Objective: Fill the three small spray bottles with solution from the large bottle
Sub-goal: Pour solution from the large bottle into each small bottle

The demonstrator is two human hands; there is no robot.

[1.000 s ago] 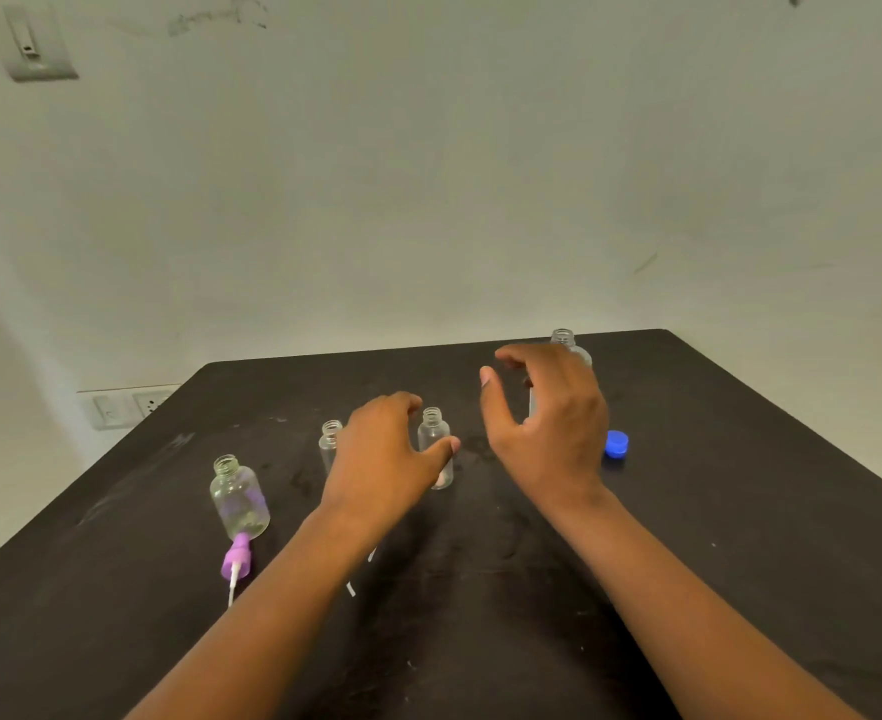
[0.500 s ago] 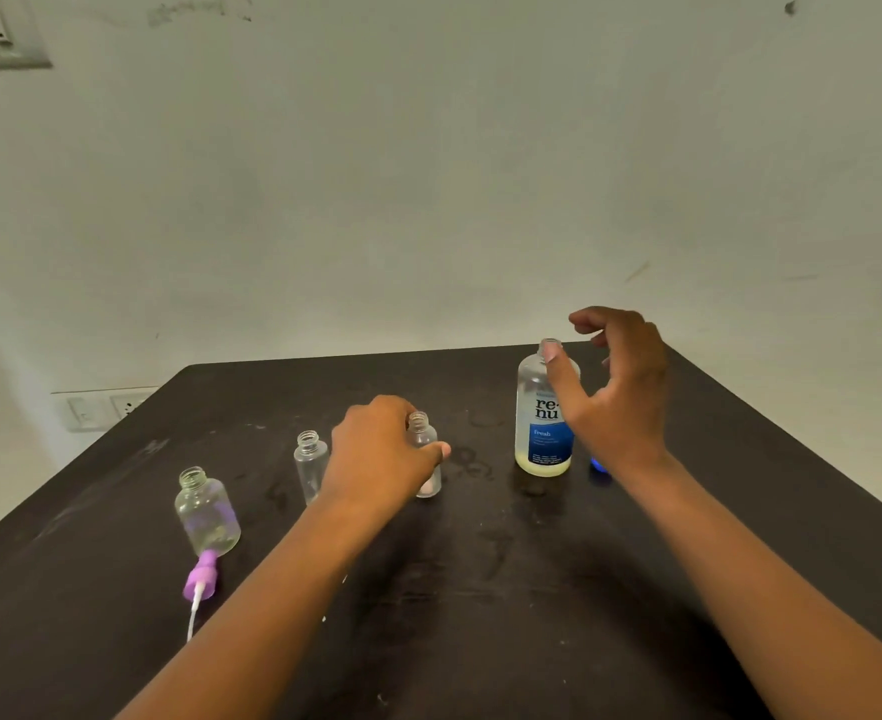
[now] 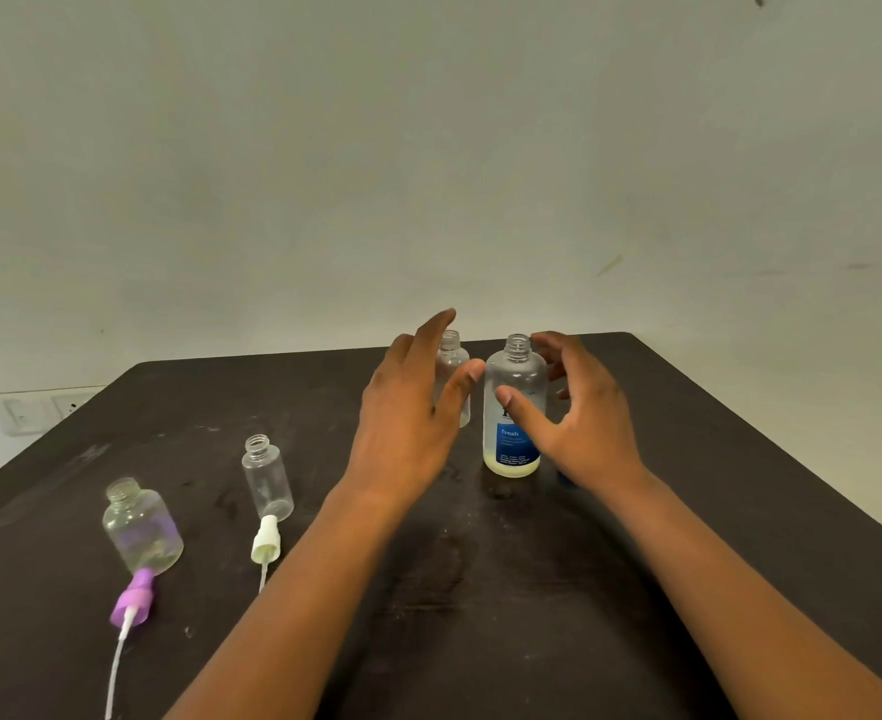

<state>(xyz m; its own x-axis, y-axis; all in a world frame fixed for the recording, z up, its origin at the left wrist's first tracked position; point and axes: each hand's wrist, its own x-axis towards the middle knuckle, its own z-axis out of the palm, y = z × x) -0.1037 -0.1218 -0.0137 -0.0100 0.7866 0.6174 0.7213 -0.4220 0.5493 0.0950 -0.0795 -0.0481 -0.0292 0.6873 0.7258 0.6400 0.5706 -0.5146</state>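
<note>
Clear plastic everywhere on this dark table [image 3: 740, 511] and every neck is uncapped, so it's a spill waiting to happen. The big bottle [image 3: 515, 407] stands upright toward the far right corner, blue label facing me, with only a thin layer of yellowish solution showing at the bottom. The right hand [image 3: 584, 428] is spread around it, thumb across the front and fingers curling behind, but not clamped on yet as far as I can tell. The left hand [image 3: 413, 423] is open too, fingers straight, hovering just in front of a small bottle [image 3: 452, 366] that stands right beside the big one.

What worries me: those two bottles are nearly touching, and both hands are crowding the same spot — one bump from a knuckle and the light little one tips over. Squeeze the big one too hard on pickup and it could slosh out the open top.

The other two are safer, well off toward the near left edge: a slim bottle [image 3: 268, 478] with a white sprayer [image 3: 266, 540] lying at its base, and a rounder bottle [image 3: 143, 527] with a purple sprayer [image 3: 135, 597] by it. Both look empty.

Other risk — tiny necks, so pouring without steadying the small one probably means solution on the table.
</note>
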